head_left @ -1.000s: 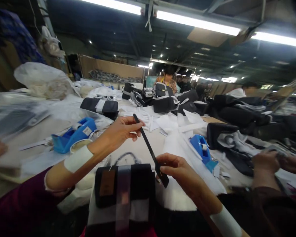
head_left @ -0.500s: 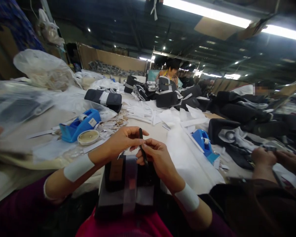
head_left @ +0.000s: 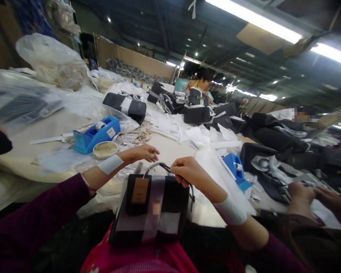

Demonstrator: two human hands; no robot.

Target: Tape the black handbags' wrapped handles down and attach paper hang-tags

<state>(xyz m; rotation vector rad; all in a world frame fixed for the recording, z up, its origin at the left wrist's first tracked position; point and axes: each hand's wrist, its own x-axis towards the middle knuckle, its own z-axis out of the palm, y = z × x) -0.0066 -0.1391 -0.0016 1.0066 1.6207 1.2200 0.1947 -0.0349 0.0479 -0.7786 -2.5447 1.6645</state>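
Far left: clear plastic bags point(head_left: 49, 60) piled at table point(head_left: 25, 151) edge. Next, blue tape dispenser point(head_left: 96, 134) w/ a small round dish point(head_left: 105, 149) just in front of it, paper tags point(head_left: 136, 134) scattered beside. Black pouch point(head_left: 125, 106) w/ white band lies further back.

Left hand point(head_left: 142, 152) hovers over table, fingers loosely spread, gripping nothing, just left of the strap end. Wrist has white band.

Centre, near the body: black bag point(head_left: 152, 206) stands on person's lap against table edge, brown tag on front, wrapped w/ clear tape strip and white paper. Black strap point(head_left: 166, 168) arcs over bag top, one end runs down its right side.

Right hand point(head_left: 187, 172) closed in fist around strap, directly above bag's top right corner, touching it.

Right of that: white paper sheets point(head_left: 216, 178), second blue dispenser point(head_left: 235, 167), more black bags point(head_left: 261, 151). Far right: another person's hands point(head_left: 312, 191) on table, what they hold – can't tell. Co-workers seated at far end behind bag stacks.
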